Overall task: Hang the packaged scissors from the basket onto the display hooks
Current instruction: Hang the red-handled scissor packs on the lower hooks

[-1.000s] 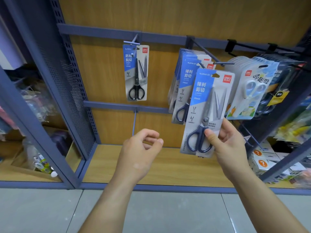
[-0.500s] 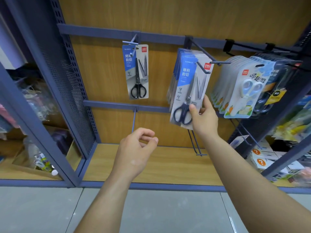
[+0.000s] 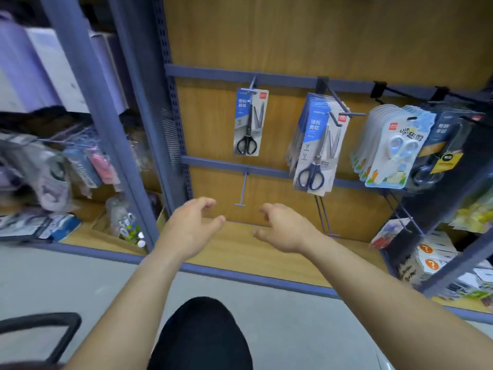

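A stack of blue-handled packaged scissors [image 3: 317, 145] hangs on a long display hook [image 3: 340, 108] at the middle of the wooden back panel. One black-handled scissors pack [image 3: 249, 122] hangs alone on the hook to its left. My left hand [image 3: 190, 227] and my right hand [image 3: 282, 228] hover side by side below the packs, over the wooden shelf, fingers loosely curled and holding nothing. A black curved basket handle [image 3: 50, 332] shows at the bottom left; the basket's contents are out of view.
Child scissors packs [image 3: 389, 148] and dark packs [image 3: 442, 153] hang at the right. A bare hook [image 3: 243, 190] juts from the lower rail. A blue upright post [image 3: 106, 124] divides off cluttered shelves at the left. Boxes [image 3: 429, 257] sit low right. My dark-clad knee [image 3: 202, 335] is below.
My right hand let go of the blue-handled pack, which now hangs at the front of the stack, and dropped down beside my left hand. The view swung down and left.
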### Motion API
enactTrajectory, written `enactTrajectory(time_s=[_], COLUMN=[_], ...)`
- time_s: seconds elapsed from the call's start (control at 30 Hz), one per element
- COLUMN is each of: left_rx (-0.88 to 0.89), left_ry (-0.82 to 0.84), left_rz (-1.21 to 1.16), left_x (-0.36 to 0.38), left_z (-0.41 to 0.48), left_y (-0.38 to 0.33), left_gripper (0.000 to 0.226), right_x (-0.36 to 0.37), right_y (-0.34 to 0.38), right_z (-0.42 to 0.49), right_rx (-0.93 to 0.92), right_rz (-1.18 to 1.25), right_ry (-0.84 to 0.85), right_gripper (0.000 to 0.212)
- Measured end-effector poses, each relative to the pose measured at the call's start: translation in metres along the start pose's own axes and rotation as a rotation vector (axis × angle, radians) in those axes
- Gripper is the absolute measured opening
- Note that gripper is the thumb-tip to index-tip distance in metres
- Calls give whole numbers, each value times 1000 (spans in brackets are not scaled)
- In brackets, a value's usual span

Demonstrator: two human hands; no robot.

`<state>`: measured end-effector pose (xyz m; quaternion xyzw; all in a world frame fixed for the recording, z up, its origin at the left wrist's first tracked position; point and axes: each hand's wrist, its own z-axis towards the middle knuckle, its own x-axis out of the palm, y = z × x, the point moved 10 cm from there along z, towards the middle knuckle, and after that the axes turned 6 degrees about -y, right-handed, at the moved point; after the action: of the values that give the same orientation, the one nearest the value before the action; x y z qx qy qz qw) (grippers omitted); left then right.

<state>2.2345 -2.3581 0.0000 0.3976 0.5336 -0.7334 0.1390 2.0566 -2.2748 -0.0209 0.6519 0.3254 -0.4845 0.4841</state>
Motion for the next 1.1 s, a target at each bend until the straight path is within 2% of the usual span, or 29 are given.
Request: enactTrajectory(time_s=[0.2,0.33,0.47,0.6,0.67,0.8,0.97,1.1], left_rx=[-233,-428,-646,-796,-866,-999,-1123,-1272], left_ry=[-141,-204,-247,-212,-183,-180,-214,-315], left_rz=[155,253,255,169,125,1,-150,-375], left_x=[-118,-183,-201,-174,-156,-123,-86,-56], left_z=[-124,-253,-366,-433,-454,-474,-473,-479], left_y=[139,226,294,352,375,417,456,488], left_gripper=[43,45,48,55,59,58,61,85], right_x=[47,106,171,246,282,337,406,452], right_y=[164,286,373,417,428,436,423,409], right_z=[-27,-75,-126,-163,-177,-183,-176,-172], right_rx=[-347,-594,-755,-854,-877,-839,-656,-468], right_rz=[-31,-36,-44,-139,-199,-262,-203,-83], right_ry=[97,222,360,496,593,682,780,863], right_gripper=[54,61,61,62,64,64,48,41])
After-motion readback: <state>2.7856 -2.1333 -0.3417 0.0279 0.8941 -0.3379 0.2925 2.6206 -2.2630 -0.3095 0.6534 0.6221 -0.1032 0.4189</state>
